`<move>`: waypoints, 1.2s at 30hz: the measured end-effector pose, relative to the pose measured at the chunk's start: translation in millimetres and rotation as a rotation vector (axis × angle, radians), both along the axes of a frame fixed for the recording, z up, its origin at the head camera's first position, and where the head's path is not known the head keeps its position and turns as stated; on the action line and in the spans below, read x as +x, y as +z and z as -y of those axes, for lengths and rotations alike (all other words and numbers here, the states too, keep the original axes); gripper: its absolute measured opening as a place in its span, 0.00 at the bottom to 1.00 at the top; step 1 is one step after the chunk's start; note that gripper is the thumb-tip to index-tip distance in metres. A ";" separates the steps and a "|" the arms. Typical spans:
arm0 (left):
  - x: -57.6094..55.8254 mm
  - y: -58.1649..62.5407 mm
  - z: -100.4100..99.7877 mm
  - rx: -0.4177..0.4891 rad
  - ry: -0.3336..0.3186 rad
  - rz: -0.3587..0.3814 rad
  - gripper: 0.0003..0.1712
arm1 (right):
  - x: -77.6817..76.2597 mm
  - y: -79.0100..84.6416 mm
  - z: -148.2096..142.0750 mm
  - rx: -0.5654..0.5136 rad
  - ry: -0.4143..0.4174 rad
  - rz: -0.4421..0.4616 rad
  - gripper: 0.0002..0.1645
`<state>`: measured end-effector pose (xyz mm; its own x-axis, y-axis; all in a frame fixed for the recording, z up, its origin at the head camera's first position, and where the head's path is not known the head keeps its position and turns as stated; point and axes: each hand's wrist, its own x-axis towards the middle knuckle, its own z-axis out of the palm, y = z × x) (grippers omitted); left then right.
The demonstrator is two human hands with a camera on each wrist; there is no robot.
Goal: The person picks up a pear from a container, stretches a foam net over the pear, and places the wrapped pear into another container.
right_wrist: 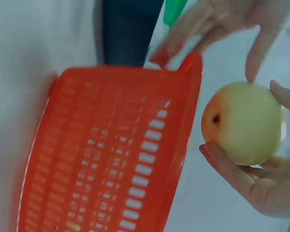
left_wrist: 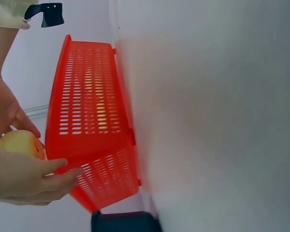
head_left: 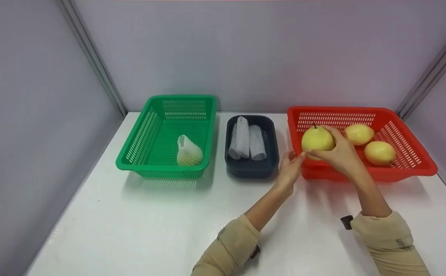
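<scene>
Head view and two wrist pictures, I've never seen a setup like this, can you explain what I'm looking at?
There's no machine, just a person's bare left hand and right hand. The wide picture comes from a camera worn on the head, looking down; the two sideways ones come from cameras on each wrist.

On the white table stand a green basket with a wrapped pear in a foam net, a dark box holding three foam sleeves, and a red basket with two pears.

The right hand has another pear in its grip at the red basket's near left corner, the left hand close beside it.
</scene>
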<state>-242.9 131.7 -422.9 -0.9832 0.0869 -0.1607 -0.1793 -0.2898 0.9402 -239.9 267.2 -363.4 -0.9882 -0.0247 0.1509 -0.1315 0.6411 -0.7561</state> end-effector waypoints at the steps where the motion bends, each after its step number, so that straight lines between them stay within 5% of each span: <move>1: 1.4 3.1 3.7 -0.022 0.002 -0.020 0.28 | 1.9 0.8 2.7 -0.018 0.007 0.007 0.51; 5: 5.3 14.3 22.5 -0.078 -0.031 -0.148 0.26 | 8.2 4.4 12.8 -0.077 0.031 0.052 0.52; 11: 8.5 20.8 58.0 -0.118 -0.167 -0.348 0.25 | 14.1 4.6 30.8 -0.139 0.092 0.046 0.51; 25: 7.2 24.9 129.3 -0.170 -0.447 -0.430 0.36 | 24.5 -10.7 68.0 -0.291 0.294 0.049 0.46; 36: 14.6 24.1 162.7 -0.367 -0.482 -0.491 0.38 | 29.8 -28.5 86.0 -0.298 0.422 0.113 0.46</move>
